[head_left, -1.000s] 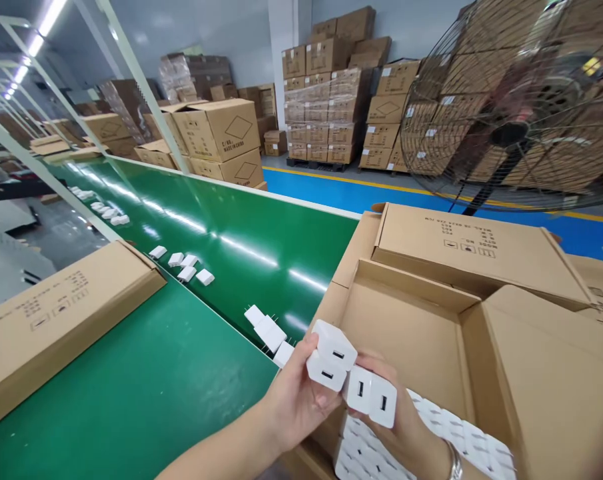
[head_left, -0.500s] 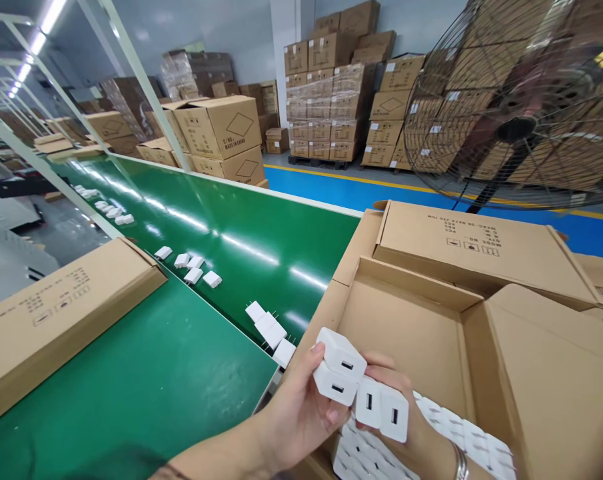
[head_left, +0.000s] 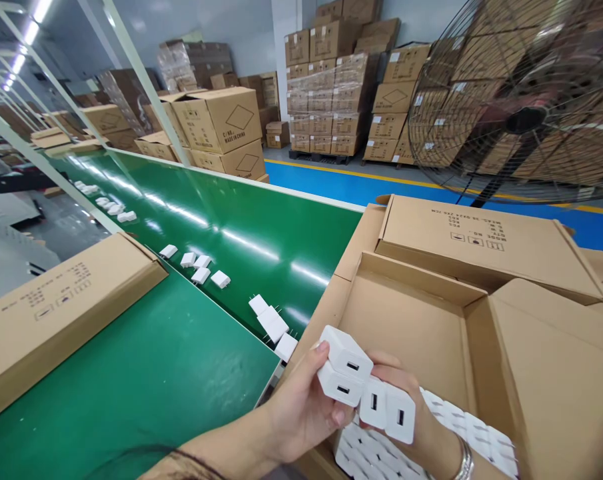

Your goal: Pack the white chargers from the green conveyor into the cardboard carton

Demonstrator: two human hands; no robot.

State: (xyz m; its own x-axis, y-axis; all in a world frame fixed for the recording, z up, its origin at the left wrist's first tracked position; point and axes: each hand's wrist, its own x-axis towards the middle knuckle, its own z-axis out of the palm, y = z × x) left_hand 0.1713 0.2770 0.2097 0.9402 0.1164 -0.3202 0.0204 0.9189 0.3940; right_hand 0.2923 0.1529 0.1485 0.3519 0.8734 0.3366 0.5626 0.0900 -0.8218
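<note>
My left hand (head_left: 301, 407) grips two white USB chargers (head_left: 342, 367), one stacked on the other, with their port faces turned toward me. Close beside it, my right hand (head_left: 404, 387) is wrapped round two more white USB chargers (head_left: 387, 408) standing side by side; most of its fingers are hidden behind them. The two pairs touch or nearly touch. Below and behind the hands lies an open cardboard box (head_left: 406, 320), its near part filled with rows of white chargers (head_left: 376, 453) and its far part showing bare cardboard.
Several loose chargers (head_left: 272, 325) lie on the green conveyor belt (head_left: 241, 220), some with pins showing. A closed carton (head_left: 71, 300) rests on the green side table at left. Another closed carton (head_left: 481, 247) lies behind the open box, with a large fan (head_left: 524, 120) beyond.
Chargers on the belt have shifted slightly to the right in view. Both hands hold the same chargers, a touch further right in the picture; the camera view has tilted slightly.
</note>
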